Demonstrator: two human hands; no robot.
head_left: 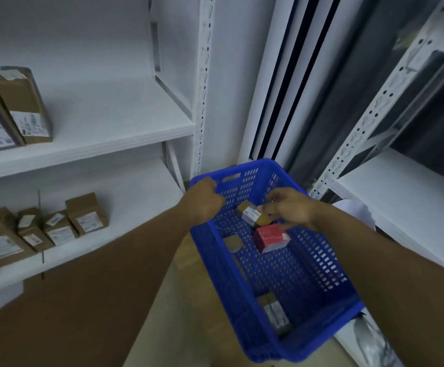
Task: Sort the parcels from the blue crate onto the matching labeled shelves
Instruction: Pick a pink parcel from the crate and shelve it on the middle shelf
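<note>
Right now I have the left hand (205, 197) clenched over the far left corner of the blue crate (321, 274), fingers wrapped round the rim, and the crate is held tilted in front of the white shelving. The right hand (292, 207) reaches in over the crate's right wall, and its curled fingers and thumb pinch the end of a labelled brown parcel (251, 214) near the far end of the crate. The frame is blurred there, so I cannot make out the exact finger placement. Just beside that parcel, toward the near side, lies a red box (269, 238) with a white end, touching or almost touching it. A small brown parcel (232, 243) sits against the crate's left wall, and another parcel (273, 313) with a pale label lies against that same wall further toward the near corner. To the left, the upper shelf (109, 123) carries two tall brown parcels (27, 107) standing at its left end, each with a white label. On the lower shelf (136, 207) stands a row of smaller labelled parcels (87, 213), close together toward its left end. A second white rack (401, 194) stands on the right.
</note>
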